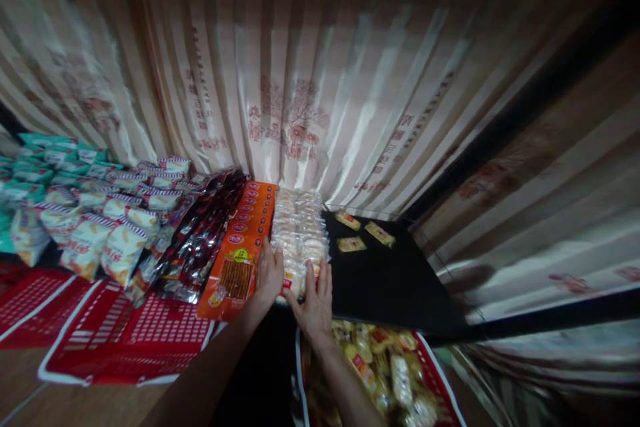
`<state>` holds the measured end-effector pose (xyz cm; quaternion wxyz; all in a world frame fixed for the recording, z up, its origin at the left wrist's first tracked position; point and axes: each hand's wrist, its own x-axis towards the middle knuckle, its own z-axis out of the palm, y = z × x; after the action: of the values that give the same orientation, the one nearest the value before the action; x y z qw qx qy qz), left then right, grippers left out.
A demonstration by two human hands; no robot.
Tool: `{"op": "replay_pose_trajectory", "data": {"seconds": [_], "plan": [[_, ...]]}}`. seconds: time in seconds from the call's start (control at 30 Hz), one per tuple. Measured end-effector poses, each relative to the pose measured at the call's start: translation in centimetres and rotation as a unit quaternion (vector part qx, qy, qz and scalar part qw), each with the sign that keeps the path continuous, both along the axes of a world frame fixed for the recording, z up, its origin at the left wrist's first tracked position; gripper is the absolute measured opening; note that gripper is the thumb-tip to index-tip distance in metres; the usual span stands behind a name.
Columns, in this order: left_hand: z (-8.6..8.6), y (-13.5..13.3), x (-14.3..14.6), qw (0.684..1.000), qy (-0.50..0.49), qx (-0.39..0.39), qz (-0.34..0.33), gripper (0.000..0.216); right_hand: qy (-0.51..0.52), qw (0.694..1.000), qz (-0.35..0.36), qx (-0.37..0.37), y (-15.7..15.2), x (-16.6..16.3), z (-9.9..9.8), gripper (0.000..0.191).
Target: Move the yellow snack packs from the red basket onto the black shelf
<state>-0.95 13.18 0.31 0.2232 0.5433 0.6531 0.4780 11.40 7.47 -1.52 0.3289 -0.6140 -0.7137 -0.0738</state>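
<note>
A row of clear-wrapped pale rice crackers [299,230] lies on a black shelf [390,280] in front of a curtain. My left hand [269,275] rests with fingers stretched along the left side of the nearest cracker pack. My right hand [316,301] lies flat with fingers extended against the right front of that same pack. The two hands bracket the pack [295,280] between them. Orange snack packs [245,240] lie directly left of the crackers.
Dark foil packs [200,240] and white striped snack bags [120,227] fill the left side, with green packs [35,167] beyond. Three small yellow packets [360,232] lie on the black shelf. Red baskets [125,340] stand below, one holding assorted snacks [390,367]. Cream curtain [320,80] behind.
</note>
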Motion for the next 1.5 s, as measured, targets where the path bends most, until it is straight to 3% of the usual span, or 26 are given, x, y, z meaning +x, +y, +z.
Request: {"op": "replay_pose_trajectory", "data": {"seconds": [0.2,0.3,0.4,0.53,0.7,0.87,0.97,1.23,1.4,1.5], "plan": [[0.6,-5.7,0.2,0.980,0.128,0.148,-0.035,0.050,0.012,0.999,-0.043,-0.018,-0.5,-0.7,0.5,0.076],[-0.6,-8.7,0.6,0.963,0.177,0.182,-0.088,0.042,0.025,0.997,-0.053,-0.042,-0.8,-0.9,0.7,0.075],[-2.2,-10.1,0.7,0.951,0.204,0.195,-0.123,0.038,0.033,0.997,-0.047,-0.061,-0.8,-0.8,0.9,0.073],[-2.9,-9.8,0.8,0.945,0.231,0.192,-0.128,0.039,0.041,0.996,-0.015,-0.074,-1.2,-0.5,1.2,0.071],[-2.1,-9.6,0.8,0.942,0.243,0.187,-0.138,0.038,0.059,0.996,0.029,-0.066,-3.7,1.0,1.6,0.066],[-2.0,-10.3,1.1,0.943,0.246,0.184,-0.128,0.039,0.102,0.994,0.034,-0.026,-7.1,4.3,0.4,0.049],[-2.3,-10.4,1.6,0.947,0.248,0.180,-0.099,0.041,0.122,0.991,0.046,-0.008,-7.6,6.2,-0.3,0.047],[-2.9,-9.7,1.9,0.954,0.251,0.163,-0.030,0.047,0.167,0.984,0.049,-0.025,-3.6,5.4,1.6,0.055],[-1.8,-7.8,1.7,0.946,0.278,0.164,0.000,0.052,0.174,0.983,0.010,-0.065,0.8,3.8,1.7,0.072],[-1.0,-6.2,2.0,0.943,0.292,0.160,0.008,0.054,0.179,0.980,0.007,-0.082,2.7,3.0,1.1,0.070]]}}
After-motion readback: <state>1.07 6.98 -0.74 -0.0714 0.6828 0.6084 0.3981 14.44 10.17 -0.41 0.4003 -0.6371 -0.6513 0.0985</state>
